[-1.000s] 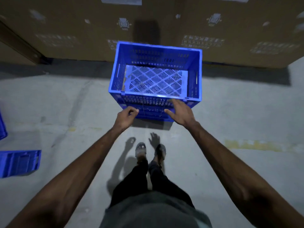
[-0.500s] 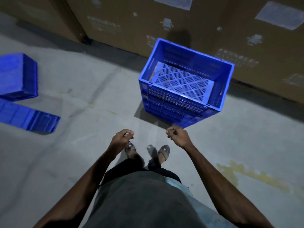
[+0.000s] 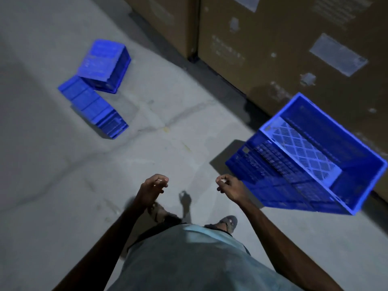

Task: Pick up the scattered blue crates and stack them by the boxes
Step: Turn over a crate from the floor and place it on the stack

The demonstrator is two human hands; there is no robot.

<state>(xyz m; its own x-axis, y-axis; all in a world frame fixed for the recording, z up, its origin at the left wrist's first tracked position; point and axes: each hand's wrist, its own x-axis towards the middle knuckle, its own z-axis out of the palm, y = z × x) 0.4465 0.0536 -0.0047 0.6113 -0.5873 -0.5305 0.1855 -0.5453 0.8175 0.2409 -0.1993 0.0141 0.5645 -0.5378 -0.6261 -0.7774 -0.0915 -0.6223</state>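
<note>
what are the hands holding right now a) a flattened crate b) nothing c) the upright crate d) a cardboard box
b: the left hand and right hand are loosely curled with nothing in them, while the crate sits apart by the boxes.

Nothing legible. Pale labels (image 3: 338,54) and faint printing on the cardboard boxes (image 3: 262,85), all too blurred and dim to read.
</note>
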